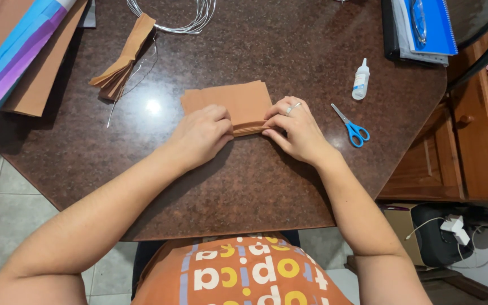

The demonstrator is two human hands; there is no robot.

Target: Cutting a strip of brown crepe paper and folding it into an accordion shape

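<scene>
At frame centre, the left hand (203,133) and right hand (295,129) pinch the near folded edge of brown tissue paper (230,101) against the dark table (266,181), keeping pleats tight; blue scissors (352,126) lie right

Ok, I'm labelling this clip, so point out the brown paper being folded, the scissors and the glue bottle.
brown paper stack (230,99), head view, on its flat top sheet.
scissors (357,134), head view, on the blue handles.
glue bottle (360,82), head view, on its white body.
</scene>
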